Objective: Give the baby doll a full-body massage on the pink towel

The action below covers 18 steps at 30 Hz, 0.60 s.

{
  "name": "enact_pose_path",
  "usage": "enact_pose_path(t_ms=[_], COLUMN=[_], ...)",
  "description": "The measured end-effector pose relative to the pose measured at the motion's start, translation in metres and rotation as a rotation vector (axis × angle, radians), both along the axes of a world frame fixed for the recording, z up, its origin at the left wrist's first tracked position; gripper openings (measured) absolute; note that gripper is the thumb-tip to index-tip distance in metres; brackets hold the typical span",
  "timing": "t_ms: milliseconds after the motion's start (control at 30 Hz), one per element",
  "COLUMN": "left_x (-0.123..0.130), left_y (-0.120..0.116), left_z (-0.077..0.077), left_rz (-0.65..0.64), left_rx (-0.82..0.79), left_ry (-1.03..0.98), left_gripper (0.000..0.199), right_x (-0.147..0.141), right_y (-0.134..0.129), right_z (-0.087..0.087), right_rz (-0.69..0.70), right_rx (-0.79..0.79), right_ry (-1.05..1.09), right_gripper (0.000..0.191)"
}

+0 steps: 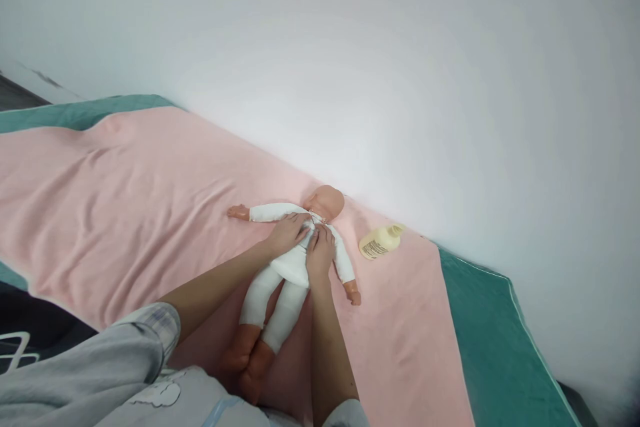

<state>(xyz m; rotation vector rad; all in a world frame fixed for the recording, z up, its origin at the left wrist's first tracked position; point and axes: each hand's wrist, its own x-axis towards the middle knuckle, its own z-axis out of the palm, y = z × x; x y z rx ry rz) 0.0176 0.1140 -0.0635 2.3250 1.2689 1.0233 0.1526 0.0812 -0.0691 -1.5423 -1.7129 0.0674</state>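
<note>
A baby doll (291,260) with a white cloth body lies on its back on a pink blanket (150,213), its arms spread and its head toward the wall. My left hand (289,232) rests flat on the doll's upper chest, fingers stretched out. Beside it, my right hand (321,250) lies on the other side of the chest, fingers extended and touching the cloth. Neither hand grips anything that I can see. To the right of the doll's arm, a pale yellow pump bottle (380,242) lies tilted on the blanket.
Under the pink blanket is a green cover (490,320), showing at the right and the far left. A white wall (350,67) runs along the far edge of the bed. Something black with white lines (35,327) is at the lower left.
</note>
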Motion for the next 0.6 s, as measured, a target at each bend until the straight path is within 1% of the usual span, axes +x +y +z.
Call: enact_pose_path(t_ms=[267,467,600], left_x=[-0.001,0.000,-0.001], left_y=[0.008,0.004,0.004], left_z=[-0.003,-0.003,-0.001], left_rz=[-0.027,-0.007,-0.016], left_rx=[-0.025,-0.026,-0.031], left_ry=[0.041,0.033,0.033], left_gripper=[0.024,0.035,0.035], right_x=[0.002,0.002,0.002], right_y=[0.005,0.005,0.005], right_z=[-0.008,-0.011,-0.012], right_rz=[0.019,0.001,-0.021], right_rx=[0.015,0.021,0.004], right_ry=[-0.031,-0.040,-0.059], right_gripper=[0.040,0.043,0.045])
